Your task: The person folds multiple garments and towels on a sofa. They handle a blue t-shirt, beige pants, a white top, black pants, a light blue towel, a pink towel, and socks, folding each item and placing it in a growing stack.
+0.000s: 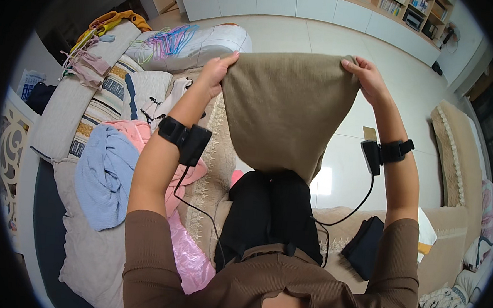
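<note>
**Tan cloth held up by both hands over a sofa strewn with laundry**

A person seated on a sofa [447, 251] holds a tan cloth [288, 111] up in front of them, gripping its top edge at both corners. The left hand [216, 70] pinches the left corner and the right hand [366, 78] pinches the right one, both arms raised, so the cloth hangs down between the forearms and narrows toward the lap. Each wrist wears a black band with a small box and a cable running down from it. To the person's left, a light blue garment [106, 174] lies crumpled beside a pink garment [188, 257] on the cushions, with a striped cushion [107, 105] further back. Pastel clothes hangers [169, 41] rest on a pale bundle beyond the left hand. A folded dark cloth [366, 245] sits on the sofa near the right elbow. Pale floor tiles [319, 38] stretch behind the raised cloth.
</note>
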{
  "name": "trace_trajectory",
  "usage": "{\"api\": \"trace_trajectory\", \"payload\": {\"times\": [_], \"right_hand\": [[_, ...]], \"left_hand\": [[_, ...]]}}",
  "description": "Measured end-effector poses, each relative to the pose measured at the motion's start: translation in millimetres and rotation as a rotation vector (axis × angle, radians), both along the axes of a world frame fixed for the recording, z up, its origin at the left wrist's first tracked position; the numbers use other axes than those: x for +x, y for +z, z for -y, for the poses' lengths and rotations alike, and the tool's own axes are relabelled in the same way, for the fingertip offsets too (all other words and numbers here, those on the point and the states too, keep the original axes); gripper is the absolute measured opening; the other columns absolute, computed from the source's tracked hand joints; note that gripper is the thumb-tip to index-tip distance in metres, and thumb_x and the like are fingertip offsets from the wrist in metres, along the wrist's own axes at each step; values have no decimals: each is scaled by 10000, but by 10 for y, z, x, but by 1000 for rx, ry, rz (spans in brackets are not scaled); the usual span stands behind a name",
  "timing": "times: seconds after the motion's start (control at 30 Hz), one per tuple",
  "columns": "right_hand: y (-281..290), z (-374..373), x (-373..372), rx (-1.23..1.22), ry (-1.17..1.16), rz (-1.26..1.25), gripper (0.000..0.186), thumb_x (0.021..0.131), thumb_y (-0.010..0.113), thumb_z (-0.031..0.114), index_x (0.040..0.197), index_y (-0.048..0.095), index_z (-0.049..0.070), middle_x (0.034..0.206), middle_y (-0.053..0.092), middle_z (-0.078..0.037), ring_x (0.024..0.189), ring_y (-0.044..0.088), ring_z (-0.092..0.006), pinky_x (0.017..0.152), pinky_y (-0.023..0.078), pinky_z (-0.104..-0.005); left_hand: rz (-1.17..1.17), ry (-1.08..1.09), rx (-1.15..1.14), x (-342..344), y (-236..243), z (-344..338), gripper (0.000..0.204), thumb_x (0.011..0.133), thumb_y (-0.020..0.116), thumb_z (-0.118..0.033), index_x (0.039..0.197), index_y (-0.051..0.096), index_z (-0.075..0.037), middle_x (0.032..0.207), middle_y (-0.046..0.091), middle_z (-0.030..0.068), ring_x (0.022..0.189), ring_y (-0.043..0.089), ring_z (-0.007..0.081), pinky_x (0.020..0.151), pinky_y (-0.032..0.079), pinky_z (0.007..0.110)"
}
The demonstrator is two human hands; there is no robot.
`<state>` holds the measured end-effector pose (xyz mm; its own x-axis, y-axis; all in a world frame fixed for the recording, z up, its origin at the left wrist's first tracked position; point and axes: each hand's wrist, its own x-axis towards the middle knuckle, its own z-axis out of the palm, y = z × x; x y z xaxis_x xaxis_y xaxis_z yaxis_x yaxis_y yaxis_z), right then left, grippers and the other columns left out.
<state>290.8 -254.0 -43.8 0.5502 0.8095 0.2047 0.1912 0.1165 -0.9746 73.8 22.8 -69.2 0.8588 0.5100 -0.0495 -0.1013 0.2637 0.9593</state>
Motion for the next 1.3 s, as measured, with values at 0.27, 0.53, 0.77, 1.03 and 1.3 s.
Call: {"api": "trace_trajectory", "payload": {"times": [0.27,0.53,0.77,1.03,1.3], "right_hand": [[163,-40,-85,235,-34,205,158,791,640,198,779,541,75,762,549,31,695,458,-38,627,377,-189],[517,895,-996,301,-27,631,193,770,623,29,950,562,-6,926,583,-28,821,503,-70,743,410,-197],[365,2172,-2195,348,752,502,109,753,552,23,655,515,-9,792,604,-170,733,600,-235,633,506,-280],[-131,2422,-2662,454,1014,195,178,786,473,-30,615,524,-15,833,595,-229,661,600,-241,527,506,-241],[93,2337,-2767,610,1317,13,214,819,422,-56,646,546,-44,854,593,-246,683,604,-258,584,536,-239]], "left_hand": [[-136,227,448,-198,414,20,518,726,663,-436,960,588,20,906,599,76,831,538,127,755,401,236],[311,269,708,-1128,767,780,454,800,601,-342,1074,543,16,1021,565,49,946,497,116,865,346,226],[359,-606,780,-2618,520,1719,380,720,688,-300,848,561,34,1106,526,152,960,529,201,838,405,306],[201,-1156,224,-2992,33,2233,155,765,653,-157,809,605,-16,923,619,147,567,581,213,498,443,239],[288,-1454,172,-2847,286,2365,195,790,626,-182,856,591,-2,943,614,127,655,581,205,521,439,244]]}}
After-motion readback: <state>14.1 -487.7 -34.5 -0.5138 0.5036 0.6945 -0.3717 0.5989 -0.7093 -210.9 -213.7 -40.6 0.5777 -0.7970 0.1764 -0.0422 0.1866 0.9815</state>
